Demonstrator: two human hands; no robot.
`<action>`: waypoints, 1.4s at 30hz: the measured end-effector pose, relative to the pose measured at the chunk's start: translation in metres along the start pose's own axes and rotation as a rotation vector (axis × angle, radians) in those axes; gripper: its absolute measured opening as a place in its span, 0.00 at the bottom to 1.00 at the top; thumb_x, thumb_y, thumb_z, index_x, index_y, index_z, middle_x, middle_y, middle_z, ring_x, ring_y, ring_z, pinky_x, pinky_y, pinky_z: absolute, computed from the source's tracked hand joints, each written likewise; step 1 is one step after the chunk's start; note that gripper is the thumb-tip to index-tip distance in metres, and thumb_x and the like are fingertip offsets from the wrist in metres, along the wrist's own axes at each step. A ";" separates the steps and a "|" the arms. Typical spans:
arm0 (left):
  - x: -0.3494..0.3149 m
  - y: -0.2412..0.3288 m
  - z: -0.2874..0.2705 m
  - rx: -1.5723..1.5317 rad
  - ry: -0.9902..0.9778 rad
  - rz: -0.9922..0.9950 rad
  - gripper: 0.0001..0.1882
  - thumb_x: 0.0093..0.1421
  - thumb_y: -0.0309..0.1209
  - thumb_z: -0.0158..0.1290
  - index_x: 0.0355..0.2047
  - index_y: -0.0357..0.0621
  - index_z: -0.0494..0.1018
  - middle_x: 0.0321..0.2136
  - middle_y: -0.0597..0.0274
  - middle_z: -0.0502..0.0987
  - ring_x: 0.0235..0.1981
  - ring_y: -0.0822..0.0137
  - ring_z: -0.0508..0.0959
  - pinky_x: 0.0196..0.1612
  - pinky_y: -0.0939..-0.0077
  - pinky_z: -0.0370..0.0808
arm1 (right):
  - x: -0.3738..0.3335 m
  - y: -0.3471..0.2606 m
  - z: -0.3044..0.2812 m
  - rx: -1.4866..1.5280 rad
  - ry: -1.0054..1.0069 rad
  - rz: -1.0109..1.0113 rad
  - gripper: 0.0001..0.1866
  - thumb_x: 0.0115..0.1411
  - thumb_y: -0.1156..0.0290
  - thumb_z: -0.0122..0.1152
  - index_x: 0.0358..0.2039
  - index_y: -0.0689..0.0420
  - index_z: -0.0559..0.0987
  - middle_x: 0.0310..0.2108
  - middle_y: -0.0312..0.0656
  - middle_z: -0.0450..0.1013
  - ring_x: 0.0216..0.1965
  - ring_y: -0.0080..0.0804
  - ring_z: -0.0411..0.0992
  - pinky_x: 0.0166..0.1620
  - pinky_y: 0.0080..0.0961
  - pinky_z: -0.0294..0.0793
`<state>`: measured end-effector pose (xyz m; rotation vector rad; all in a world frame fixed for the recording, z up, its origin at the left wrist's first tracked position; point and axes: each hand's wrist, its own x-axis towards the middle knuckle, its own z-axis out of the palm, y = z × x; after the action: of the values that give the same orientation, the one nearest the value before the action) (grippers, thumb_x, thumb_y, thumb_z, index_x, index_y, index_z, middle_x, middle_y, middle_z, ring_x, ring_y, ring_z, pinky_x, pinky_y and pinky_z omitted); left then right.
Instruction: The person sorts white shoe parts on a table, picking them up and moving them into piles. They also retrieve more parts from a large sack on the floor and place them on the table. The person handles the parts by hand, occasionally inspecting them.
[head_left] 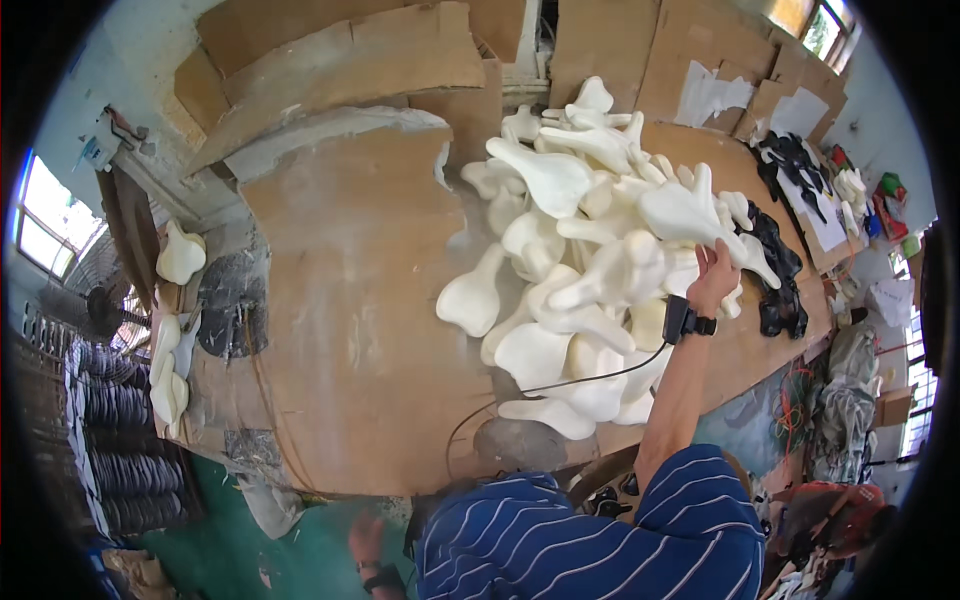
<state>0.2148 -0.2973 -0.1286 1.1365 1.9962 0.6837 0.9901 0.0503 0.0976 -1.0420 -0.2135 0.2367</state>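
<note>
Right forearm bare, reaching forward across near edge of table, angled slightly toward its right edge. Right wrist roughly in line with forearm, dark strap around it. Right hand over table's right half, fingers pointing toward far edge; firmness of grip unclear. Left hand low, beyond near edge, blurred, finger pose unreadable; left wrist dark-banded.

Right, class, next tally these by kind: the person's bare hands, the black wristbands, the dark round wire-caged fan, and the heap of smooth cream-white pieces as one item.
Bare hands: 2 (left hand, right hand)
Black wristbands: 2
Dark round wire-caged fan: 1
Heap of smooth cream-white pieces: 1 (too overlapped to count singly)
Total: 6
</note>
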 end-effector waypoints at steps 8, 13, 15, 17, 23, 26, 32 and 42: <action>-0.007 0.084 0.000 -0.108 -0.066 -0.175 0.27 0.59 0.36 0.63 0.56 0.38 0.72 0.44 0.53 0.81 0.45 0.64 0.80 0.51 0.69 0.75 | -0.079 -0.016 0.052 -0.103 -0.278 0.014 0.17 0.62 0.74 0.62 0.50 0.62 0.71 0.45 0.43 0.76 0.41 0.32 0.78 0.41 0.30 0.83; -0.020 0.097 0.010 -0.187 0.009 -0.190 0.26 0.58 0.34 0.64 0.56 0.38 0.73 0.42 0.55 0.81 0.44 0.66 0.80 0.49 0.71 0.76 | -0.078 0.101 -0.008 -1.095 -0.393 -0.638 0.39 0.58 0.57 0.66 0.61 0.71 0.65 0.57 0.60 0.69 0.58 0.55 0.68 0.63 0.44 0.65; -0.029 0.087 0.006 -0.110 0.023 -0.205 0.27 0.58 0.36 0.64 0.56 0.41 0.73 0.43 0.55 0.82 0.45 0.66 0.81 0.50 0.72 0.76 | -0.078 0.128 -0.032 -1.352 -0.426 -0.899 0.41 0.63 0.55 0.62 0.66 0.71 0.59 0.65 0.60 0.62 0.65 0.55 0.60 0.69 0.46 0.55; -0.038 0.062 0.005 -0.011 0.033 -0.191 0.27 0.58 0.38 0.63 0.56 0.42 0.74 0.45 0.53 0.82 0.48 0.64 0.81 0.51 0.70 0.77 | -0.088 0.142 -0.045 -1.312 -0.420 -0.950 0.40 0.65 0.54 0.60 0.66 0.70 0.59 0.65 0.59 0.61 0.66 0.57 0.58 0.69 0.48 0.53; -0.069 0.004 0.033 -0.159 0.032 -0.449 0.27 0.60 0.39 0.63 0.57 0.41 0.73 0.44 0.53 0.83 0.46 0.64 0.82 0.49 0.68 0.78 | -0.163 0.071 -0.011 -1.161 -0.602 -0.815 0.35 0.66 0.56 0.56 0.67 0.64 0.61 0.64 0.58 0.62 0.64 0.57 0.61 0.65 0.49 0.59; -0.101 -0.044 0.074 -0.181 -0.019 -0.593 0.22 0.59 0.40 0.60 0.52 0.45 0.78 0.42 0.54 0.84 0.42 0.64 0.83 0.46 0.68 0.78 | -0.191 0.072 0.003 -1.100 -0.767 -0.760 0.32 0.66 0.59 0.56 0.65 0.63 0.65 0.63 0.55 0.65 0.63 0.53 0.63 0.64 0.46 0.62; -0.231 -0.148 0.142 -0.142 -0.049 -0.669 0.21 0.59 0.47 0.53 0.42 0.44 0.82 0.38 0.47 0.83 0.42 0.49 0.82 0.47 0.59 0.76 | -0.295 0.087 0.004 -1.017 -1.333 -0.345 0.24 0.65 0.67 0.57 0.58 0.67 0.73 0.54 0.53 0.74 0.55 0.47 0.72 0.58 0.38 0.70; -0.249 -0.216 0.152 0.197 -0.175 -0.563 0.15 0.60 0.36 0.56 0.45 0.47 0.81 0.34 0.57 0.84 0.36 0.56 0.81 0.45 0.57 0.77 | -0.475 0.076 -0.070 -1.293 -2.358 -0.089 0.28 0.51 0.60 0.68 0.51 0.60 0.77 0.42 0.59 0.78 0.45 0.59 0.76 0.49 0.46 0.75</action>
<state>0.3162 -0.6036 -0.2952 0.6545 2.1207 0.0966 0.5496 -0.1101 -0.0328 -1.4073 -2.8084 1.2752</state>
